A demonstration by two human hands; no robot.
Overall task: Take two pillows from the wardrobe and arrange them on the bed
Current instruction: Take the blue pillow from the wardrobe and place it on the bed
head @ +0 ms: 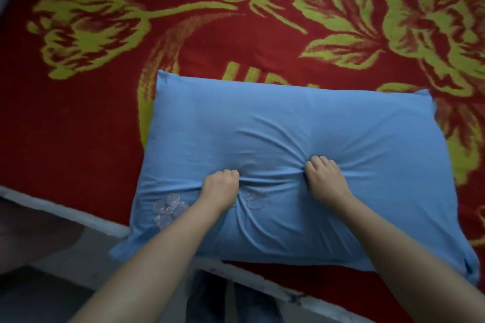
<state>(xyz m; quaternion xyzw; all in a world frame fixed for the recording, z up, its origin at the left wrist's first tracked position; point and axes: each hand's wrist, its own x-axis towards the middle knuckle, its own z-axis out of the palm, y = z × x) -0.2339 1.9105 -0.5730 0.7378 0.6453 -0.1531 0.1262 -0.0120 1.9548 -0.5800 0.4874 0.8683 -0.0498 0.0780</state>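
Your soft, rectangular light-blue fabric pillow (275, 139) lies flat on the bed, near its front edge, with its lower left corner hanging just past that edge. A pale embroidered flower motif (169, 208) shows on the cover near the lower left, partly hidden by your forearm. Your left hand (220, 189) is curled into a fist, bunching the blue cover just left of the pillow's middle. Your right hand (325, 176) is likewise clenched on the cover, slightly right of centre, and creases fan out from both grips across the fabric. The two hands sit near each other but apart, with a taut ridge of cloth between them. Under the pillow spreads the red bedspread with large yellow-green flowers and leaves (236, 42). A pale bed edge (65, 211) runs diagonally at the lower left.
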